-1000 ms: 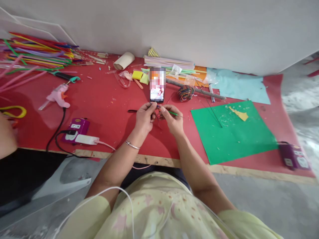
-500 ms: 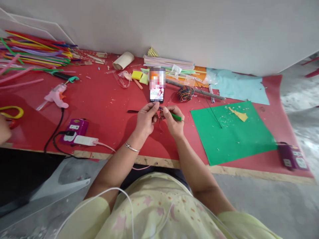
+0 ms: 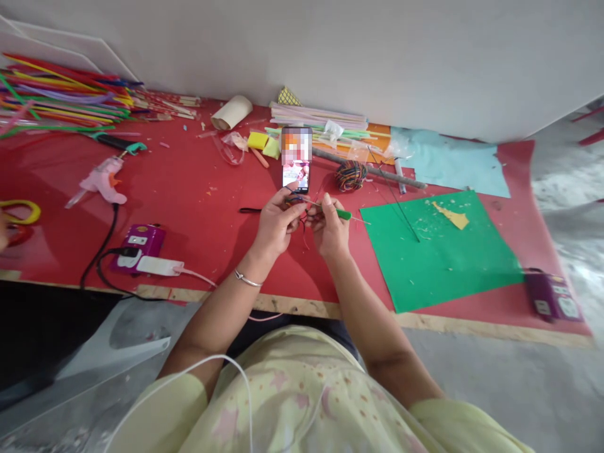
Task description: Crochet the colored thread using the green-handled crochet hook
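Observation:
My right hand (image 3: pixel 333 231) is closed around a crochet hook with a green grip (image 3: pixel 344 215). The hook's thin metal shaft points left toward my left hand (image 3: pixel 277 223), which pinches a small piece of dark multicoloured yarn work (image 3: pixel 295 200). Loose yarn hangs between the two hands; the exact loops are too small to make out. Just beyond my fingers lies a lit phone (image 3: pixel 296 173), its lower edge close to my left fingertips. A ball of multicoloured yarn (image 3: pixel 350 175) rests to the right of the phone, near a grey-brown stick (image 3: pixel 396 178).
A green sheet (image 3: pixel 438 264) with yellow scraps covers the right side. On the left are a pink glue gun (image 3: pixel 104 176), a purple power socket (image 3: pixel 141 242) with cables, and yellow-handled scissors (image 3: pixel 23 212) by another person's hand. Colourful pipe cleaners (image 3: pixel 70 94) and a cardboard tube (image 3: pixel 232 112) lie behind.
My right hand has turned a little, and more of the hook's shaft shows between my hands. My left fingers have spread slightly, showing more yarn. The other person's hand has moved left.

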Tool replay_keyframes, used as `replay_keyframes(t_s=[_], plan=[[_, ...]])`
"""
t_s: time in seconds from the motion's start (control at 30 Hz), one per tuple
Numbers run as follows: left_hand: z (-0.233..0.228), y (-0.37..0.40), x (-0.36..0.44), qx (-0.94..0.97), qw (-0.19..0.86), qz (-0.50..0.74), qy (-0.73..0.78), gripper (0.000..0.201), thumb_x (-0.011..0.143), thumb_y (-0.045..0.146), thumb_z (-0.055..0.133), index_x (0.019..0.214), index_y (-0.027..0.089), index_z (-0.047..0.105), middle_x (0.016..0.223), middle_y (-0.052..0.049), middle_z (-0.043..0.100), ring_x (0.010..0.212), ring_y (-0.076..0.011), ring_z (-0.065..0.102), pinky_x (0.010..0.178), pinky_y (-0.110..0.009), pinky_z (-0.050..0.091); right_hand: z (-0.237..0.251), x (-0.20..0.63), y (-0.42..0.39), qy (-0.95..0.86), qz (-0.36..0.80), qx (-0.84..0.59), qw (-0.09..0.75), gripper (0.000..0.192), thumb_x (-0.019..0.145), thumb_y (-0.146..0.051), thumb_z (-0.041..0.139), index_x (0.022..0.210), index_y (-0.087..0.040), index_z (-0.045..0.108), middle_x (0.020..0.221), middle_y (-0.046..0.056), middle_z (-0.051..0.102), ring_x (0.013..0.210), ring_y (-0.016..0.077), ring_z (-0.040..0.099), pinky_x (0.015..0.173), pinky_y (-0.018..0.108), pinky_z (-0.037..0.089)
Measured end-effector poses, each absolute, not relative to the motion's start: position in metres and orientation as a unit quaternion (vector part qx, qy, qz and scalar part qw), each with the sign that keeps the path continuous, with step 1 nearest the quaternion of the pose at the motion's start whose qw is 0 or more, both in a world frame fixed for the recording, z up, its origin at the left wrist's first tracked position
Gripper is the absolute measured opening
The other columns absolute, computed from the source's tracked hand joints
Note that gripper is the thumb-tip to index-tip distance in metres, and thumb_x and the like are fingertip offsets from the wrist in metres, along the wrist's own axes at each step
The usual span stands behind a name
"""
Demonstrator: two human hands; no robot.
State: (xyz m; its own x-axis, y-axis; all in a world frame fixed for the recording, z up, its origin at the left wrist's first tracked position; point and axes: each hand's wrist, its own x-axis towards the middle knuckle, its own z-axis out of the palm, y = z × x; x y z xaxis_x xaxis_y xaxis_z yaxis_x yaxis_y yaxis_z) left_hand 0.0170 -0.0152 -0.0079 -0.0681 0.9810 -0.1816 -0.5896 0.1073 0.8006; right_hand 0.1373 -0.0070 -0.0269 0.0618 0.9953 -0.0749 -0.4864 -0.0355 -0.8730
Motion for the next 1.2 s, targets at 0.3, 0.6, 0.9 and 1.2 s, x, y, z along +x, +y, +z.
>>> replay_keyframes(t_s=[0.3,0.6,0.9,1.2], plan=[[-0.009,-0.016,0.018,0.245,0.633,0.618,0.397,0.047,0.063,0.022,0.099,0.106,0.023,0.081,0.066,0.006,0.064,0.05,-0.0044,0.048,0.044,-0.018,0.025,-0.027,0.148,-0.005,-0.275,0.714,-0.351,0.54,0.043,0.079,-0.059,0.086,0.078,-0.026,0.06,0.065,-0.005,0.062,0.056,0.0111,0.055,0.046,0.023,0.048],[-0.008,-0.016,0.018,0.246,0.598,0.638,0.417,0.042,0.064,0.016,0.094,0.104,0.022,0.081,0.062,0.008,0.063,0.046,-0.0029,0.044,0.043,-0.019,0.025,-0.022,0.144,-0.007,-0.318,0.699,-0.357,0.533,0.044,0.075,-0.058,0.092,0.08,-0.024,0.065,0.066,-0.006,0.066,0.055,0.0091,0.059,0.048,0.02,0.052],[-0.002,-0.017,0.016,0.26,0.605,0.641,0.395,0.04,0.066,0.024,0.097,0.103,0.025,0.082,0.085,0.001,0.078,0.048,-0.0028,0.045,0.042,-0.02,0.021,-0.023,0.139,-0.008,-0.292,0.701,-0.354,0.545,0.047,0.075,-0.064,0.09,0.077,-0.023,0.067,0.066,-0.004,0.064,0.055,0.0091,0.057,0.05,0.021,0.052],[-0.005,-0.014,0.013,0.242,0.578,0.664,0.408,0.035,0.067,0.02,0.098,0.098,0.024,0.084,0.064,0.005,0.065,0.044,-0.0031,0.038,0.042,-0.021,0.022,-0.025,0.138,-0.013,-0.323,0.671,-0.392,0.54,0.044,0.076,-0.064,0.088,0.085,-0.023,0.074,0.082,-0.001,0.073,0.06,0.0095,0.058,0.045,0.021,0.042]])
